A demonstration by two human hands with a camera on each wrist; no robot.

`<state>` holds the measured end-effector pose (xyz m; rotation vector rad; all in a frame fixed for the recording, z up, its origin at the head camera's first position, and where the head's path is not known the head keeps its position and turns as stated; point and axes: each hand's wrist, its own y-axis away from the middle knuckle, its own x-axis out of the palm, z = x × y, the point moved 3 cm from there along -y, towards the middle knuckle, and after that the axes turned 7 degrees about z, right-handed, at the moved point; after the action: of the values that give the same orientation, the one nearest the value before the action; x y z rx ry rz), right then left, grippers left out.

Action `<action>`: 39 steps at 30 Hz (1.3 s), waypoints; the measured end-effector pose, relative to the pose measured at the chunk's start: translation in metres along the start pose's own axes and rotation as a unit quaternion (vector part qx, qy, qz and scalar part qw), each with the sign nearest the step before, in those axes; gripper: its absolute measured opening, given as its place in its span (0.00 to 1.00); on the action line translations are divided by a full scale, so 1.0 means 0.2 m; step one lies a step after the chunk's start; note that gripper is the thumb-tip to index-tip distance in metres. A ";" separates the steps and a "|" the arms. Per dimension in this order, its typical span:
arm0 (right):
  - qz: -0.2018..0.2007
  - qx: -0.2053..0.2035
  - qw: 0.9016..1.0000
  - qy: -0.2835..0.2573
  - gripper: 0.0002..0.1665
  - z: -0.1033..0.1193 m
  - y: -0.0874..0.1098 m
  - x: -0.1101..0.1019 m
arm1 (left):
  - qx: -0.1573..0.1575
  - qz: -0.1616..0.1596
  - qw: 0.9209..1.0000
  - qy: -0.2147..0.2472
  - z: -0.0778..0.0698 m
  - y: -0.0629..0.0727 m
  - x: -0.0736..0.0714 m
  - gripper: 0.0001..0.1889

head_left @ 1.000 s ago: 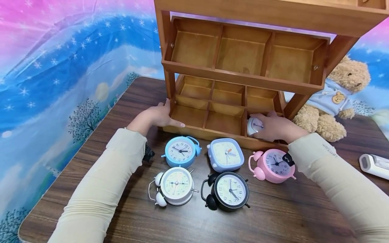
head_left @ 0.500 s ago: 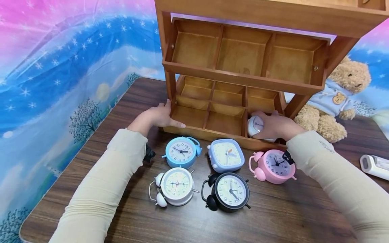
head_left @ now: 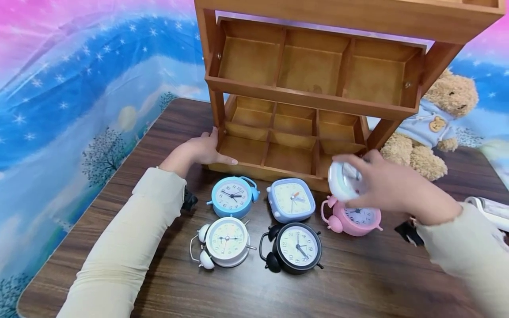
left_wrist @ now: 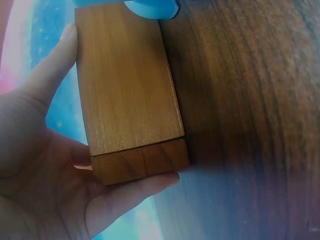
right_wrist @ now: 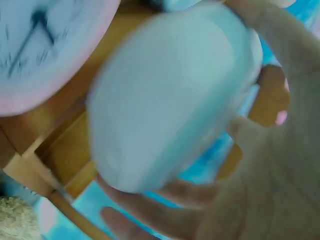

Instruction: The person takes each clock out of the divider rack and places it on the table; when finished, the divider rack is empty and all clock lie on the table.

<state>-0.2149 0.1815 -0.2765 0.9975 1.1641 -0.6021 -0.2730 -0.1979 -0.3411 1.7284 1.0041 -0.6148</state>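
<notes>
My right hand (head_left: 391, 185) grips a small white clock (head_left: 343, 181), blurred by motion, above the front edge of the lower tray and partly over the pink alarm clock (head_left: 354, 219). Its smooth white body (right_wrist: 165, 100) fills the right wrist view, so the dial is hidden there. At the left end of the wooden shelf (head_left: 314, 98), my left hand (head_left: 196, 150) holds the bottom tray's front corner, thumb along the front and fingers at the side. In the left wrist view, that corner (left_wrist: 130, 85) lies between thumb and fingers.
In front of the shelf lie a light blue alarm clock (head_left: 232, 195), a square blue clock (head_left: 292, 200), a white twin-bell clock (head_left: 226, 240) and a black one (head_left: 299, 247). A teddy bear (head_left: 427, 121) sits at the right, near a white device (head_left: 491, 212).
My right hand has lifted the white clock out of the lower right compartment and brought it forward over the tray's front edge. My left hand stays at the shelf corner.
</notes>
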 end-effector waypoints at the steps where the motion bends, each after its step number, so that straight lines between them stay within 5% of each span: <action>1: 0.002 -0.018 1.000 0.011 0.59 0.03 0.04 0.02 | -0.002 0.001 1.000 -0.001 0.00 0.00 0.00 0.65; 7: -0.025 -0.097 0.993 0.066 0.60 0.17 0.25 0.20 | -0.001 0.005 1.000 0.004 0.02 0.01 0.00 0.64; 14: -0.051 -0.099 0.991 0.081 0.60 0.24 0.39 0.37 | -0.011 0.006 1.000 0.010 0.06 0.02 0.01 0.65; 20: 0.001 -0.074 0.996 0.046 0.57 0.25 0.39 0.48 | -0.010 0.000 1.000 0.009 0.08 0.03 0.00 0.65; 39: -0.041 -0.029 0.998 0.037 0.58 0.26 0.35 0.56 | 0.009 0.000 1.000 0.021 0.13 0.03 0.02 0.65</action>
<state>-0.0970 0.1780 -0.3558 0.9318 1.2874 -0.5967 -0.2633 -0.2221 -0.3510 1.7640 1.0304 -0.5898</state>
